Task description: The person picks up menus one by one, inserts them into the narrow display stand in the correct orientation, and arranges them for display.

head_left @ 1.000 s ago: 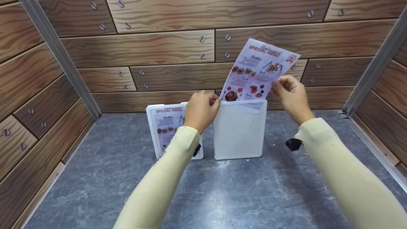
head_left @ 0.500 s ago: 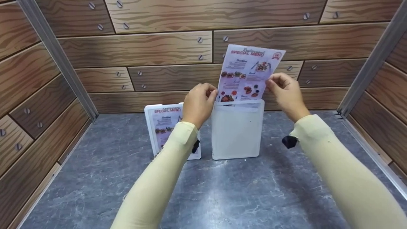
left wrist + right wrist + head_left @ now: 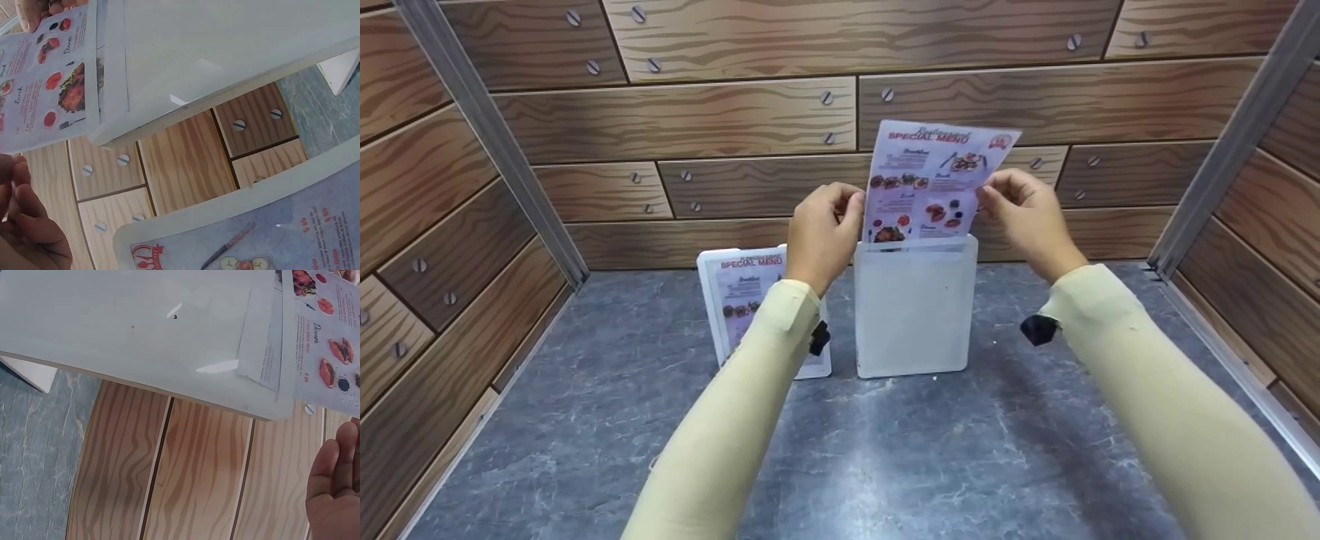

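A printed menu sheet point(image 3: 930, 180) stands nearly upright, leaning slightly right, with its lower end inside the top of a white menu holder point(image 3: 915, 315). Through the holder's clear front, the sheet's bottom strip shows just below the rim. My left hand point(image 3: 821, 236) pinches the sheet's left edge between thumb and forefinger, a little above the holder. On the opposite edge, higher up, my right hand point(image 3: 1031, 221) pinches it the same way. Both wrist views show the sheet running into the holder's slot, with curled fingers point(image 3: 28, 219) beside its edge.
Left of the holder stands a second holder point(image 3: 735, 300) with a menu in it, partly hidden by my left arm. Both rest on a grey marbled tabletop point(image 3: 870, 450). A wood-patterned wall point(image 3: 735, 120) closes off the back, with similar side walls.
The sheet has swung left from a steep rightward tilt to nearly upright and come lower. My left hand has risen from the holder's top corner along the sheet's edge; the right hand has shifted slightly left.
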### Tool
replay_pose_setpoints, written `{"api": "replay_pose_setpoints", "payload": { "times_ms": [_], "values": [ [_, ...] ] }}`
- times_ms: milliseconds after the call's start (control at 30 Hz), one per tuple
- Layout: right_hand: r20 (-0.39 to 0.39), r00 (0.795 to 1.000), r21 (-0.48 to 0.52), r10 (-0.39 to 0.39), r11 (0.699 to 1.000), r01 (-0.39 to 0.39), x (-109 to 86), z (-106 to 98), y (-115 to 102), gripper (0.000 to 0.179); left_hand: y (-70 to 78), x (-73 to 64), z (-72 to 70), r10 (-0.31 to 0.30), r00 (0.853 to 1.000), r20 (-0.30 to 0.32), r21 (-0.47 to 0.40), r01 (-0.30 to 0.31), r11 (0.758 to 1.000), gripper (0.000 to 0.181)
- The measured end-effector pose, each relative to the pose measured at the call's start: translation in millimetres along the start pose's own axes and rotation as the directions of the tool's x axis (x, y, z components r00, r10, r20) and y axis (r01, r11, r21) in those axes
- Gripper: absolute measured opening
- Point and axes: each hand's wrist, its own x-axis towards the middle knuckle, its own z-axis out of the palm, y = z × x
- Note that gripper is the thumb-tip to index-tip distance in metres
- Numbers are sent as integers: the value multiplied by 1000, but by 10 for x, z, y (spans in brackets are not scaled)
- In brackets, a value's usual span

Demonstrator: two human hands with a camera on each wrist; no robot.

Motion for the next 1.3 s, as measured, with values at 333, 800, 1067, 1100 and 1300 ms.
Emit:
{"api": "replay_pose_setpoints", "payload": {
  "times_ms": [333, 800, 1067, 1100, 1300],
  "values": [
    [-6, 1000, 33, 15, 999, -15, 25, 35, 2, 6, 63, 35, -1, -6, 1000, -3, 13, 6, 1000, 16],
    [-7, 999, 5, 33, 999, -33, 29, 56, 37, 21, 71, 14, 30, -70, 998, 9, 60, 69, 996, 18],
    [21, 999, -36, 42, 999, -41, -56, 85, 169, 20, 4, -63, 55, -77, 996, 48, 145, 69, 987, 19],
    [28, 999, -34, 43, 999, -42, -72, 89, 186, 21, -7, -71, 63, -75, 996, 51, 153, 66, 986, 19],
    [60, 997, -46, 50, 998, -47, -144, 97, 305, 25, -64, -137, 95, -89, 994, 69, 202, 73, 977, 19]
  ]
}}
